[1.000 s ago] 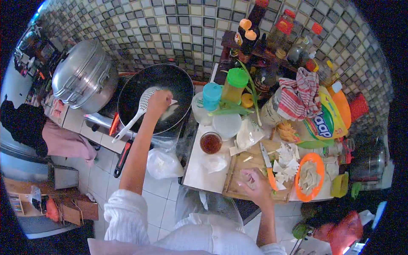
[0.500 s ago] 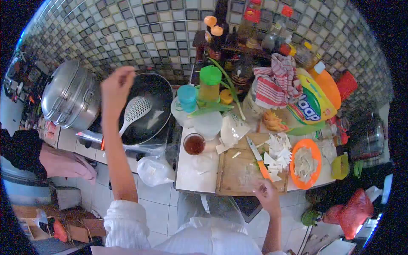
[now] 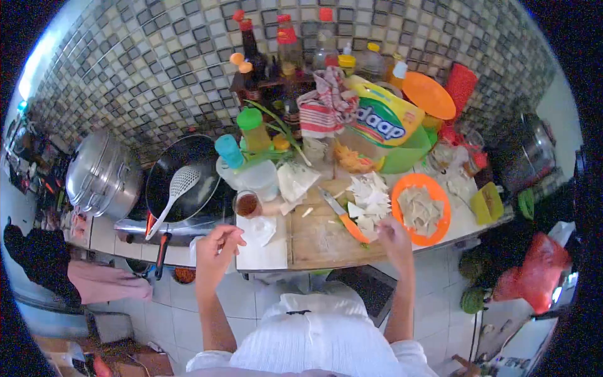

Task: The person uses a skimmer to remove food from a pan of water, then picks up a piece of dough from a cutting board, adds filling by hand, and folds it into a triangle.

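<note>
My left hand hovers at the front edge of the counter, left of the cutting board. Its fingers are loosely bent, thumb apart from them, and nothing shows in it. My right hand is smeared by motion, its fingers near the cut white pieces and the orange plate; whether it holds anything cannot be made out. On the wooden cutting board lies an orange-handled knife, just left of my right hand. Flat pale pieces fill the plate.
A wok with a white slotted spoon sits on the stove, beside a large steel pot. A glass of brown liquid stands near the board. Bottles, a striped cloth and a yellow package line the back.
My left hand has come down and right, from above the wok to the counter's front edge. My right hand has moved up beside the cut pieces. The view has shifted right.
</note>
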Tool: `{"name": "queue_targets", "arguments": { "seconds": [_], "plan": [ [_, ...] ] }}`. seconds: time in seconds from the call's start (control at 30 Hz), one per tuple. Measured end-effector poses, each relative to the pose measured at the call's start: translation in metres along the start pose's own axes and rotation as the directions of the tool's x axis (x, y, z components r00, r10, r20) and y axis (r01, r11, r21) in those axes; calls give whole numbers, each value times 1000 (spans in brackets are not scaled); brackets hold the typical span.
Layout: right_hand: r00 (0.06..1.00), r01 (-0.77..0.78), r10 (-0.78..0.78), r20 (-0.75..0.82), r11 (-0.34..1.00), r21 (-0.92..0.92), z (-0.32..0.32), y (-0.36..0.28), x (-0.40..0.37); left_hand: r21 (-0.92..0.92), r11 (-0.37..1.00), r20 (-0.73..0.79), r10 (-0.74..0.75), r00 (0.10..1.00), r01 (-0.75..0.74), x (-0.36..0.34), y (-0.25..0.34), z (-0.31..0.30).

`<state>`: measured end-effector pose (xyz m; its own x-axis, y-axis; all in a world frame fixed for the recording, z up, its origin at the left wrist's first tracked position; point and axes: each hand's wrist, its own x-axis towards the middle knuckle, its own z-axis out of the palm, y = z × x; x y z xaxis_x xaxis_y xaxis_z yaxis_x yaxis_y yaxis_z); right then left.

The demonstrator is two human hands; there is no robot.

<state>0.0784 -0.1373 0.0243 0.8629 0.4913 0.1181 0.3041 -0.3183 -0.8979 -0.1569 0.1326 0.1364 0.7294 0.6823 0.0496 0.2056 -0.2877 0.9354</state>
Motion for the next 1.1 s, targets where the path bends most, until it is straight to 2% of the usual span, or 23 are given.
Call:
{"name": "queue_targets", "arguments": {
  "seconds": [0.07, 0.13, 0.17, 0.2, 0.23, 0.27, 0.33, 0.37, 0.43, 0.47, 0.53, 0.57, 0.6, 0.67, 0.7, 0.8, 0.87, 0.93, 0.97, 1.0, 1.07, 1.1],
  "plan": [
    [1000, -16, 16, -15, 1000, -16, -8, -2, 21, -22, 1000, 4, 4, 1000, -4, -2, 2, 18],
    [996, 15, -30, -78, 981, -193, -9, -11, 39, 15, 996, 125, -90, 988, 89, -5, 7, 36],
    [996, 8, -25, -84, 982, -189, -7, -4, 48, 17, 997, 177, -80, 981, 78, -6, 9, 46],
    [974, 98, -154, -165, 947, -304, -2, 8, 58, 22, 997, 185, -79, 980, 76, -8, 11, 57],
    [929, 174, -291, -229, 888, -425, 1, 18, 70, 72, 997, 269, -54, 962, 36, -10, 12, 68],
    [930, 166, -285, -232, 889, -426, 3, 27, 80, 119, 993, 350, -41, 936, -1, -14, 12, 79],
    [890, 196, -357, -285, 863, -466, 8, 38, 100, 22, 999, 479, -41, 877, 34, -20, 3, 101],
    [884, 203, -366, -292, 861, -466, 9, 42, 111, 21, 1000, 475, -29, 879, 22, -23, -3, 111],
    [962, 137, -226, -150, 882, -450, 7, 50, 136, 29, 992, 586, -119, 802, 126, -28, -16, 125],
    [955, 144, -242, -170, 883, -447, 7, 54, 145, 30, 995, 586, -99, 805, 100, -29, -22, 128],
    [1000, -6, 5, -4, 908, -418, 9, 67, 154, 62, 990, 626, -135, 768, 124, -31, -30, 131],
    [998, -10, -11, -66, 949, -316, 13, 83, 157, 60, 993, 628, -116, 770, 101, -29, -30, 130],
    [997, 0, -26, -78, 948, -317, 10, 79, 158, 114, 990, 639, -140, 757, 87, -27, -30, 126],
    [993, 115, -117, 20, 902, -417, 5, 74, 157, 168, 983, 645, -164, 746, 72, -29, -38, 120],
    [999, 45, -35, 34, 933, -357, 2, 64, 156, 175, 982, 613, -162, 774, 66, -27, -45, 118],
    [1000, -11, 18, 23, 957, -289, -2, 54, 149, 203, 977, 557, -170, 813, 65, -26, -54, 110],
    [998, 49, -41, 39, 966, -253, -4, 51, 143, 194, 980, 499, -138, 855, 44, -18, -59, 112],
    [1000, 12, -8, 18, 970, -244, -2, 15, 128, 208, 978, 449, -95, 889, 0, -16, -68, 114],
    [998, 50, -53, -15, 988, -147, 3, 6, 119, 198, 980, 412, -72, 908, -13, -8, -66, 116],
    [997, 70, -72, -39, 997, -45, 11, -2, 105, 140, 989, 390, -92, 916, 40, -8, -64, 117],
    [980, -152, 103, 169, 937, 313, 29, -24, 79, 71, 990, 363, -141, 921, 123, -13, -62, 121],
    [970, -141, 79, 231, 953, 269, 43, -37, 64, -112, 983, 333, -100, 938, 144, -12, -61, 123]
  ]
}}
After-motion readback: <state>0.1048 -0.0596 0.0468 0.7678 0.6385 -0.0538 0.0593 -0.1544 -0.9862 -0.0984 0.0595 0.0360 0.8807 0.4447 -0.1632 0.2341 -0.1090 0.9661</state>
